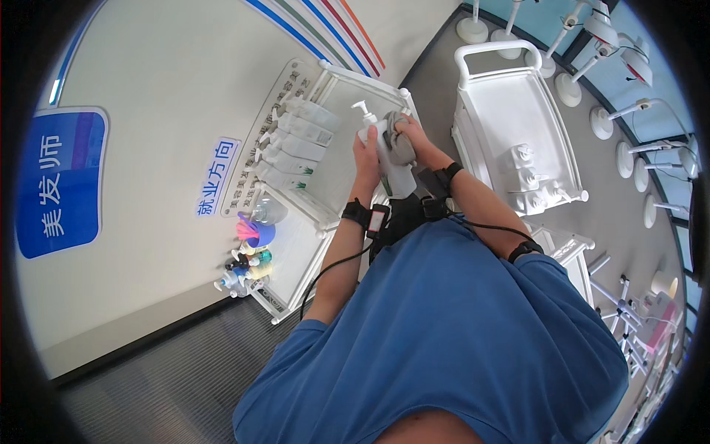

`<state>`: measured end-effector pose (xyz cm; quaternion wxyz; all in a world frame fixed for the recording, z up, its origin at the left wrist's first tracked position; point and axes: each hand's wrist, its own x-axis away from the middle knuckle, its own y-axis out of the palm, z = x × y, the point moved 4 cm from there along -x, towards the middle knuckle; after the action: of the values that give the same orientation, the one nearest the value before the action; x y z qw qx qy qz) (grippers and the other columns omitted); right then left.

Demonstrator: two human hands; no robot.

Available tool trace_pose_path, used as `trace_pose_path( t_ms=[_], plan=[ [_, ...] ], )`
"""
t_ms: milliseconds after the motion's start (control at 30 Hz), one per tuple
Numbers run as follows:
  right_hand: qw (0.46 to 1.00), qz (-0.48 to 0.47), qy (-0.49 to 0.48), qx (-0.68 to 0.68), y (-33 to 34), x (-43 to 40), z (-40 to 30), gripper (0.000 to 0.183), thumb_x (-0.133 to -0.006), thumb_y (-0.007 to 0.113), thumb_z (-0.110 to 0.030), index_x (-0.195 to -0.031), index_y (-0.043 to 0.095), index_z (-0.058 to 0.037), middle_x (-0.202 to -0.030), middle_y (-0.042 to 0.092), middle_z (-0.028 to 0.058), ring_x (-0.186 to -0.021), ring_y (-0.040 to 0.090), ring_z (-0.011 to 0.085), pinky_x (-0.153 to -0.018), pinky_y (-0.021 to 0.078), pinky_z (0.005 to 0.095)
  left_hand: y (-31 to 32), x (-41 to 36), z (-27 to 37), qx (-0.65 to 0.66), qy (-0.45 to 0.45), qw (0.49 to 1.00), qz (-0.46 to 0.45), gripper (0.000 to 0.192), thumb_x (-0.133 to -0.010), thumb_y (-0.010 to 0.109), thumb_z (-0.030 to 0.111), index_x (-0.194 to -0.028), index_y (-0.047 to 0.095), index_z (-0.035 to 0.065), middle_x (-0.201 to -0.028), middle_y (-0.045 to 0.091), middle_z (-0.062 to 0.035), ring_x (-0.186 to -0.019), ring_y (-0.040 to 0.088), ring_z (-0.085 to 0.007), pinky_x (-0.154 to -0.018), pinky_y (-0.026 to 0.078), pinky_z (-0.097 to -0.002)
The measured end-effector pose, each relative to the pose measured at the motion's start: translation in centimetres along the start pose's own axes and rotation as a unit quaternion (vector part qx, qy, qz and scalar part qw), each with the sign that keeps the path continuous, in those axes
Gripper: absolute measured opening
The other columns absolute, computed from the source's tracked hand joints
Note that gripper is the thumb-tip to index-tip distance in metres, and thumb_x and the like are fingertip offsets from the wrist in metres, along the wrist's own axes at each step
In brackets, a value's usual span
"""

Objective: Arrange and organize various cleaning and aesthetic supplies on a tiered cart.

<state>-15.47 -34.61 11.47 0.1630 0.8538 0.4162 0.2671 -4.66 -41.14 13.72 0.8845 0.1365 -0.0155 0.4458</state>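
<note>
My left hand (367, 158) grips a white pump bottle (397, 180) near its shoulder, the thumb lying along its side. The bottle is tilted, its pump head toward the wall, and a green plant print shows low on its body. In my right hand (415, 136) is a bunched grey cloth (395, 133), pressed against the bottle's side; it hides part of the surface. Below both hands is the top tray of a white trolley (346, 102). Several similar pump bottles (302, 130) stand in a row along the tray's wall side.
A second white trolley (507, 116) at the right bears several white pump bottles (532, 183). Left of me, another trolley surface (291, 252) holds a purple cup (260, 234) and small bottles. White floor lamps (568, 89) line the far right. Cables run along both my arms.
</note>
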Motion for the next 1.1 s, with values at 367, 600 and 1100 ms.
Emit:
trace_pose_path(
  t_ms=[367, 600, 1100],
  plan=[
    [0.992, 0.04, -0.066, -0.1, 0.3, 0.5, -2.6, 0.035, -0.069, 0.051, -0.008, -0.103, 0.052, 0.0004, -0.088, 0.055, 0.0076, -0.073, 0.054, 0.0165, -0.066, 0.045, 0.0275, -1.5, -1.7, 0.0, 0.089, -0.087, 0.992, 0.029, 0.054, -0.088, 0.043, 0.047, -0.109, 0.049, -0.0024, -0.096, 0.058, -0.0112, -0.083, 0.058, -0.0189, -0.069, 0.048, -0.0316],
    [0.97, -0.078, -0.136, 0.187, 3.4, 1.6, -3.7, 0.047, -0.08, 0.057, -0.032, -0.106, 0.051, 0.0068, -0.091, 0.06, 0.0149, -0.082, 0.056, 0.0204, -0.073, 0.0439, 0.032, -0.7, -1.3, 0.4, 0.031, -0.07, 0.997, 0.03, 0.051, -0.086, 0.049, 0.042, -0.109, 0.05, -0.0043, -0.097, 0.057, -0.0118, -0.081, 0.058, -0.0183, -0.067, 0.048, -0.0297],
    [0.914, -0.139, -0.042, 0.379, 2.3, 2.7, -4.9, 0.065, -0.077, 0.056, -0.053, -0.088, 0.058, 0.012, -0.075, 0.06, 0.0202, -0.073, 0.058, 0.024, -0.064, 0.0445, 0.0356, 0.8, -3.5, 6.3, 0.036, -0.024, 0.974, 0.222, 0.03, -0.074, 0.068, 0.017, -0.091, 0.055, -0.0042, -0.086, 0.059, -0.0091, -0.072, 0.058, -0.0159, -0.062, 0.046, -0.0283]
  ],
)
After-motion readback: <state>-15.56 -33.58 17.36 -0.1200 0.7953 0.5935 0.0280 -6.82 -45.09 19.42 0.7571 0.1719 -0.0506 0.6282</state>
